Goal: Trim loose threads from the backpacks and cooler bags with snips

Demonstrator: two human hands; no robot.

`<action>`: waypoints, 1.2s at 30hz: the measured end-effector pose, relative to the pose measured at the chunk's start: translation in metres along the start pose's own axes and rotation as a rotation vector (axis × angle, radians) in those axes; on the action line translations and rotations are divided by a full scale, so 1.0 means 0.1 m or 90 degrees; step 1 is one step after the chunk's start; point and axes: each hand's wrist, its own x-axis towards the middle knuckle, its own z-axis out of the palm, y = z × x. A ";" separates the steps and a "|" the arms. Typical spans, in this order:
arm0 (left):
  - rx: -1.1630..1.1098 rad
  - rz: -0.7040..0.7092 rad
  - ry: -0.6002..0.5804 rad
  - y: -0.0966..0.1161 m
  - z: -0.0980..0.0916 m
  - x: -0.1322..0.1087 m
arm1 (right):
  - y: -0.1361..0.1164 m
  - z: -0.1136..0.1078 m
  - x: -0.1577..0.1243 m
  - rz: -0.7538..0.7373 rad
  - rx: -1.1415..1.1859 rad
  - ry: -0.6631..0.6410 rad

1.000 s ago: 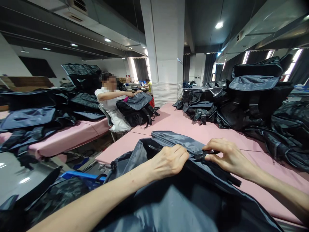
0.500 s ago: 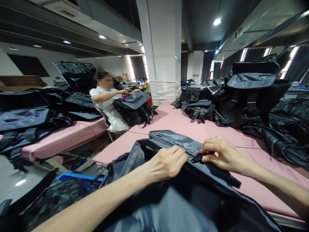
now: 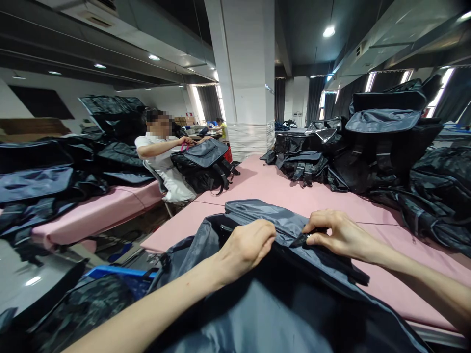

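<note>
A large black backpack (image 3: 272, 314) with grey lining lies wide open in front of me on a pink-covered table (image 3: 206, 213). My left hand (image 3: 248, 245) is closed at the rim of its opening, fingers curled under and partly hidden. To its right, my right hand (image 3: 329, 233) pinches a small black tool (image 3: 301, 239) with a pointed end, low over the grey lining. The tool's exact kind is unclear. Beyond both hands, the backpack's grey-lined flap (image 3: 257, 210) is folded back on the table.
At lower left stands a blue crate (image 3: 125, 272) beside a camouflage bag (image 3: 88, 309). Open bags (image 3: 382, 122) are heaped at the right. Across the table, a seated person (image 3: 158, 147) handles another backpack (image 3: 204, 166). A white pillar (image 3: 248, 73) rises behind the table.
My left hand has shifted slightly left and turned a little along the rim. My right hand stays nearly in place, the black tool angled a bit differently.
</note>
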 end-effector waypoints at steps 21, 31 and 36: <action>-0.017 -0.017 -0.089 0.05 0.05 0.11 | 0.00 -0.10 -0.23 -0.021 -0.131 0.028; -0.018 0.126 -0.206 0.20 0.10 0.28 | 0.11 -0.18 -0.53 0.026 -0.115 0.047; 0.044 0.068 -0.231 0.34 0.11 0.31 | 0.09 -0.21 -0.56 0.035 -0.085 0.060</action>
